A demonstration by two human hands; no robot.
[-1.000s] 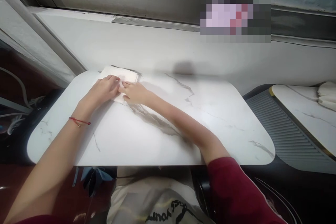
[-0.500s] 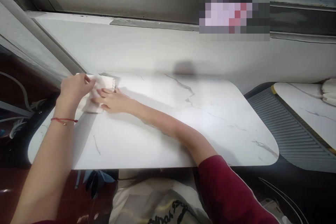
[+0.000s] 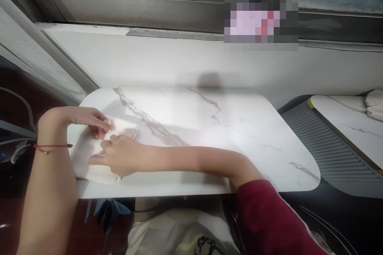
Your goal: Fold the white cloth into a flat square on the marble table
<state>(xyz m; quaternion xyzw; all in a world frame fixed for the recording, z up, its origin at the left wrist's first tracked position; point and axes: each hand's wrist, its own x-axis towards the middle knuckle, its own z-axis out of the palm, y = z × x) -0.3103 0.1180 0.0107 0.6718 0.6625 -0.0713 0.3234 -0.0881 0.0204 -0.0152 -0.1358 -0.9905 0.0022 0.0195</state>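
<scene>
We see a soft white cloth [image 3: 89,159] on our glossy, smooth marble-look desk [image 3: 209,135]; window frame [image 3: 134,8] dull metal.
</scene>
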